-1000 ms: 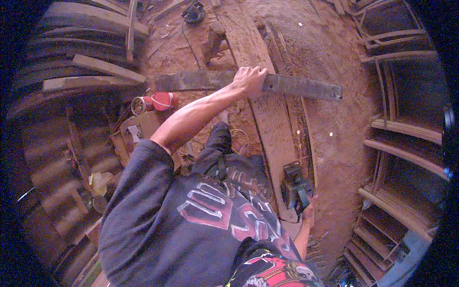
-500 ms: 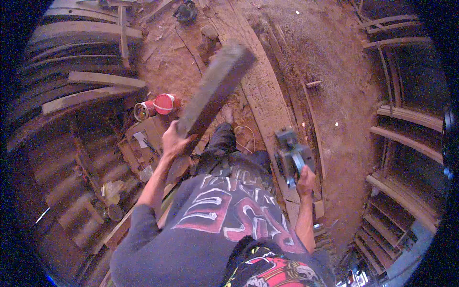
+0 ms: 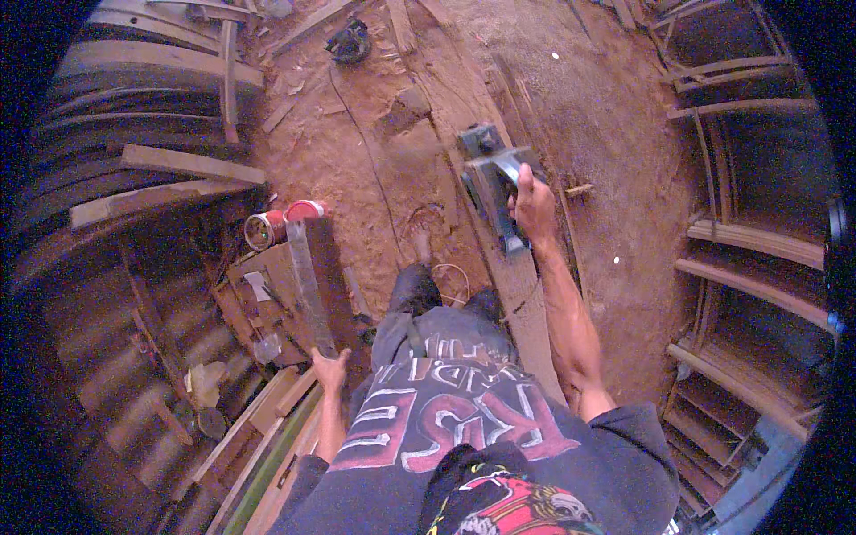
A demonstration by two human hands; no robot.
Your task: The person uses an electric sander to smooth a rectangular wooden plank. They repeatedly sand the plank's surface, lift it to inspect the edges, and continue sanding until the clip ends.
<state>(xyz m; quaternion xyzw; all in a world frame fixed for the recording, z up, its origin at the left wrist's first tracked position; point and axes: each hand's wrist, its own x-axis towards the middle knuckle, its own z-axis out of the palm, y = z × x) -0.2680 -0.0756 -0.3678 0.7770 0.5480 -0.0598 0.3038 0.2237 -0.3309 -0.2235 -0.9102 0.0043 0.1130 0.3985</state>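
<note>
My left hand grips the near end of a thick wooden beam, thumb on one side, at my left beside the red buckets. The beam points away from me, and its far end overlaps one bucket in view. In my right hand is a dark grey power tool that looks like an electric planer, held by its top handle. It is over the long plank on the ground; whether it touches the plank I cannot tell. Blur softens the tool's outline.
Two red buckets stand at the left by a wooden box. Stacked boards fill the far left, and more lengths lie near my left side. A dark machine with a cord sits ahead. Wooden racks line the right.
The beam has swung from the middle down to my left side, still in my left hand. My right hand has carried the planer forward and left, over the plank.
</note>
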